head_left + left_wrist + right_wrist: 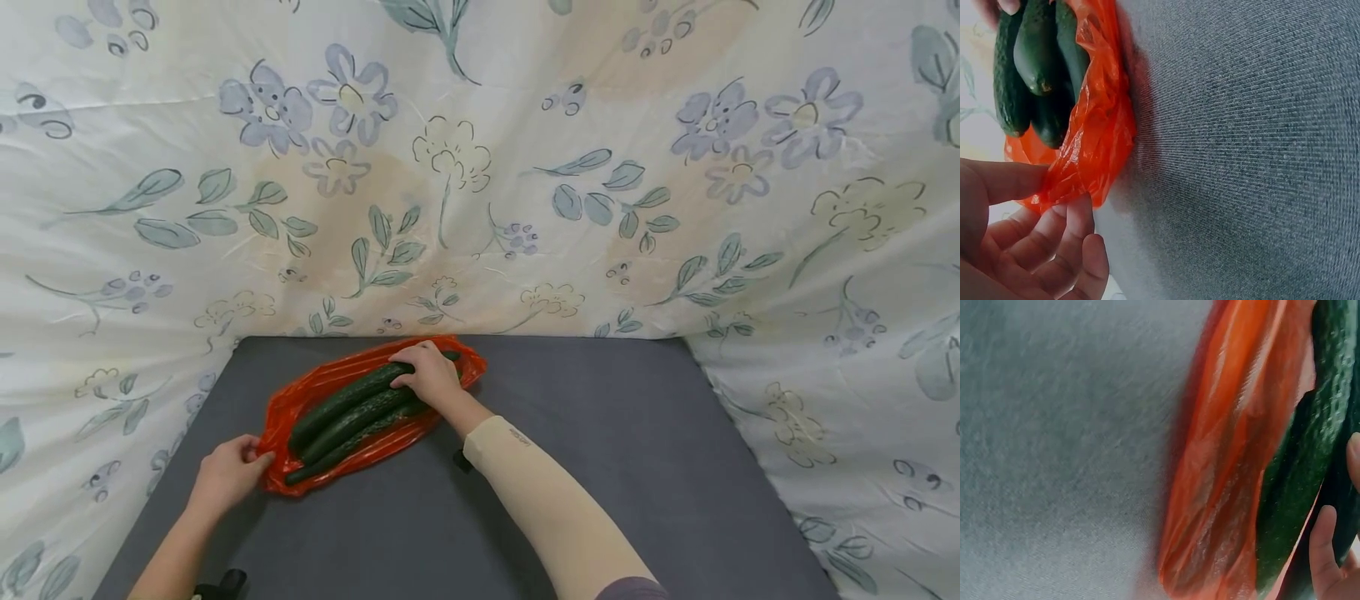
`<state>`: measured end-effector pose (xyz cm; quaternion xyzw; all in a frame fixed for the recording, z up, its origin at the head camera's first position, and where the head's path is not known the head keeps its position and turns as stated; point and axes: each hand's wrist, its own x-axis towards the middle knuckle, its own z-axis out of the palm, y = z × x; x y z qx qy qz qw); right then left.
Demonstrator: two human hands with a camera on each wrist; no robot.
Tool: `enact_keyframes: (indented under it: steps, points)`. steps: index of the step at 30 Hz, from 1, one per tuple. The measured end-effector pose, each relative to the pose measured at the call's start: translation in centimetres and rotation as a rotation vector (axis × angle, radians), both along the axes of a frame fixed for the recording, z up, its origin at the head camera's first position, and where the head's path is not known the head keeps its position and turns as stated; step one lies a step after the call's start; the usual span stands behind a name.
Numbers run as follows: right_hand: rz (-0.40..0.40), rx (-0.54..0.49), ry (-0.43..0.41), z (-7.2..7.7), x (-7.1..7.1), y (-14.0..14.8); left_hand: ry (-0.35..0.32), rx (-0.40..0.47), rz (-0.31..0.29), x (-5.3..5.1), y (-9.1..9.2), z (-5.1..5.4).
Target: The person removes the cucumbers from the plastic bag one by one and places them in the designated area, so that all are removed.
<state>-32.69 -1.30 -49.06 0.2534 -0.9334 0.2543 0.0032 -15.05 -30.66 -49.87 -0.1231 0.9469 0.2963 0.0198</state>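
Note:
Several dark green cucumbers (352, 418) lie side by side in an open red plastic bag (281, 417), left of the table's middle. My left hand (228, 471) pinches the bag's near left edge; in the left wrist view the thumb and fingers of that hand (1035, 231) hold the crumpled red film (1094, 150) just below the cucumber ends (1038, 69). Across the far right part of the cucumbers, my right hand (431, 375) has its fingers curled round the upper one. The right wrist view shows two of its fingers (1325, 544) against a cucumber (1300, 481).
A grey cloth-covered table (600, 450) spreads beneath the bag and to its right. Floral fabric (480, 167) hangs behind the table and down both sides. Black wrist straps or mounts show at the left wrist (221, 585) and under the right wrist (462, 460).

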Motion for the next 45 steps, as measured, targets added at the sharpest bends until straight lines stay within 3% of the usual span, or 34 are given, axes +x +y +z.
enact_keyframes:
  steps: [8,20,30,45]
  points:
    - [-0.021,-0.013,0.035,0.5,0.5,0.2,0.021,-0.013,-0.018,-0.2,-0.1,0.0]
    - [-0.013,-0.004,0.088,2.6,0.9,1.2,0.012,-0.014,-0.019,-0.4,-0.2,0.1]
    - [-0.018,-0.062,0.110,4.2,1.0,2.5,0.016,-0.020,-0.027,-0.5,-0.2,0.1]
    - [-0.015,-0.059,0.110,5.4,1.5,5.5,0.013,-0.021,-0.025,0.1,0.0,0.2]
